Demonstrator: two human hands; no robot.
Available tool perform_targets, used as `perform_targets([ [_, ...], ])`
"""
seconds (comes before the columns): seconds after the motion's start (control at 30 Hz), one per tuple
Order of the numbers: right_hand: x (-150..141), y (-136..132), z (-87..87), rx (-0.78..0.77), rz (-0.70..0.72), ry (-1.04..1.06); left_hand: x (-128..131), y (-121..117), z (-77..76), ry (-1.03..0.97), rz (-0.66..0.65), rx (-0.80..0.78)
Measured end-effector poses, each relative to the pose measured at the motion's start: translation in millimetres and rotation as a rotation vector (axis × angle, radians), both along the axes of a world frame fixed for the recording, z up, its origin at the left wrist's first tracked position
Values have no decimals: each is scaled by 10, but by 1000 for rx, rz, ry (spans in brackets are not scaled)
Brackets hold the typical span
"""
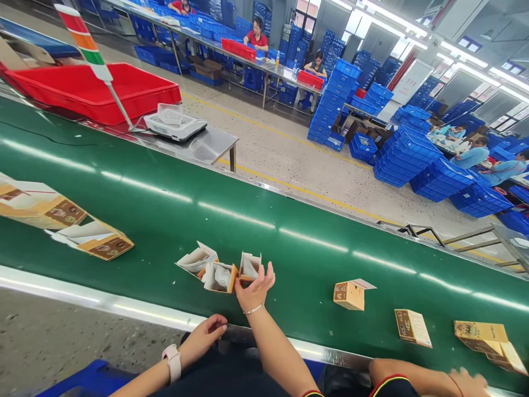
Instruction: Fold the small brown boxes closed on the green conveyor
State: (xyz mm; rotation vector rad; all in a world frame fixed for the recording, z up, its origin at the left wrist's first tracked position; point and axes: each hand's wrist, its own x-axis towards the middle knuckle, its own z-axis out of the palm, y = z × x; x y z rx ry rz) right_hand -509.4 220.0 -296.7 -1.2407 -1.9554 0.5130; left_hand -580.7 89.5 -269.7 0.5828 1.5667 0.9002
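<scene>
Left hand [255, 289] is open, fingers spread, palm up, not clamped on anything. Fingertips sit just beside a cluster of three open kraft cartons [219, 278] on the green conveyor belt [264, 220], white paper showing inside. Can't tell if they touch. Right hand [471, 384] is low at the belt's near edge, cut off by the frame, so can't tell its state. Nearest to it is a kraft carton [481, 337]. Two more cartons [349, 296] [413, 328] lie on the belt between the hands. A hand with a pink watch [202, 334], apparently another person's, rests at the belt edge. Beyond the belt: digital scale [176, 124] on a steel tabletop [215, 146], red tote [95, 94], stacked blue crates [405, 162].
</scene>
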Motion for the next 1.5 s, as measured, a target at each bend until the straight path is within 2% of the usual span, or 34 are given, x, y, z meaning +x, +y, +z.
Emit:
perform_targets([
  [0.07, 165, 110, -26, 29, 10, 36, 79, -17, 6, 22, -13, -3],
  [0.1, 302, 160, -17, 19, 61, 51, 121, -28, 19, 40, -33, 12],
  [0.17, 662, 248, 43, -49, 262, 51, 202, -48, 53, 97, -108, 82],
  [0.23, 1074, 310, 134, -125, 494, 8, 274, -39, 79, 215, -197, 220],
  [0.3, 1440, 328, 221, -119, 613, -37, 325, 28, 71, 408, -273, 401],
  [0.4, 1748, 261, 286, -2, 592, -119, 372, 246, -1, 718, -411, 646],
  [0.5, 1770, 171, 280, 93, 543, -197, 424, 498, -50, 955, -524, 804],
  [0.57, 1712, 154, 281, 127, 504, -232, 477, 614, -19, 1076, -534, 842],
  [0.67, 1664, 190, 335, 121, 409, -308, 575, 706, 111, 1157, -564, 770],
  [0.77, 1728, 233, 414, 62, 403, -321, 668, 782, 261, 1136, -610, 649],
  [0.87, 1828, 231, 425, 4, 434, -169, 724, 898, 352, 1048, -651, 569],
  [1.0, 1812, 173, 310, -124, 210, 79, 735, 1021, 292, 845, -656, 563],
  [1.07, 1751, 129, 241, -151, 79, 195, 747, 1023, 193, 690, -524, 626],
  [1.13, 1697, 84, 192, -178, -67, 319, 792, 1012, 100, 519, -272, 665],
  [1.2, 1674, 60, 169, -275, -235, 449, 875, 1036, 61, 367, -22, 588],
  [1.23, 1674, 63, 166, -340, -308, 499, 927, 1072, 69, 298, 56, 506],
  [1.3, 1691, 107, 171, -454, -400, 552, 1038, 1189, 128, 184, 88, 316],
  [1.37, 1715, 187, 178, -508, -433, 549, 1140, 1329, 206, 130, 52, 195],
  [1.5, 1736, 313, 149, -567, -498, 520, 1281, 1519, 256, 172, 36, 135],
])
